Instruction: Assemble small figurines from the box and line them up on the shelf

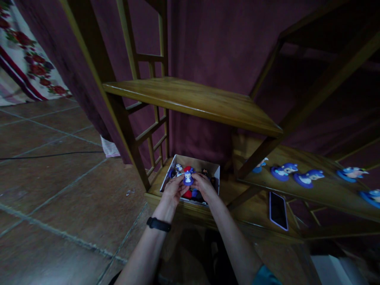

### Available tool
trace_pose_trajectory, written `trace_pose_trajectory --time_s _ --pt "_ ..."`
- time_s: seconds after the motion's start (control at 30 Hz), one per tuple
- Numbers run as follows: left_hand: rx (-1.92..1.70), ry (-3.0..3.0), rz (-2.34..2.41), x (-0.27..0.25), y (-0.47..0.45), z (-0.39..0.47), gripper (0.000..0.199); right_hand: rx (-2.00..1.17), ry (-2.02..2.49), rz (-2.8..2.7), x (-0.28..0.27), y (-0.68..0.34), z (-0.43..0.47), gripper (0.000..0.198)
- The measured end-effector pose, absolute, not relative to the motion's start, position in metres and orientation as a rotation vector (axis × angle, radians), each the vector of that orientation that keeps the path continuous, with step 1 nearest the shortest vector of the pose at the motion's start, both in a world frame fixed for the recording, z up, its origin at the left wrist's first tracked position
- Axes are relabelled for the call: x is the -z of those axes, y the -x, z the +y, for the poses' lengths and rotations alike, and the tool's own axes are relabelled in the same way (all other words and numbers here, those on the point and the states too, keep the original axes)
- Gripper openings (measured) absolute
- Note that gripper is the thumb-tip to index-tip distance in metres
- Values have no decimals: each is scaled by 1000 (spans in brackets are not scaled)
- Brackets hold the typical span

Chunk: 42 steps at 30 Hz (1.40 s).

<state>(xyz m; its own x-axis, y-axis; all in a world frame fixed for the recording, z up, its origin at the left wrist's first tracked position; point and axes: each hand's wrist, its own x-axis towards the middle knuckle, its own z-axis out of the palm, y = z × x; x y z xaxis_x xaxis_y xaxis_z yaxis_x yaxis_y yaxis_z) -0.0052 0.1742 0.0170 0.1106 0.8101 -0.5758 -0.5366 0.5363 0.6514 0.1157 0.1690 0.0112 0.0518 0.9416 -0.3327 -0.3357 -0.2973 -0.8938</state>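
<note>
Wooden shelving [187,97], left hand [175,188] and right hand [203,185] over a box [216,175], joint grip around purple-based figurine [188,179]

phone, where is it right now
In the head view, the phone lies right of centre on the low shelf, to the right of the box and just below the row of figurines.

Likely a room in a home: a wooden shelf [190,99] above the hands [172,187], a purple curtain [213,47] beyond them, flowered cloth [37,63] and tiled floor [59,170] to their left.
</note>
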Motion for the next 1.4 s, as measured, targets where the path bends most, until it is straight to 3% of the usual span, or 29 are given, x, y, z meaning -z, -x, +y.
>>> trace_pose_trajectory --time_s 1.4 --pt "-1062 -420 1007 -13 2 173 5 -1458 1267 -689 -4 -121 173 30"
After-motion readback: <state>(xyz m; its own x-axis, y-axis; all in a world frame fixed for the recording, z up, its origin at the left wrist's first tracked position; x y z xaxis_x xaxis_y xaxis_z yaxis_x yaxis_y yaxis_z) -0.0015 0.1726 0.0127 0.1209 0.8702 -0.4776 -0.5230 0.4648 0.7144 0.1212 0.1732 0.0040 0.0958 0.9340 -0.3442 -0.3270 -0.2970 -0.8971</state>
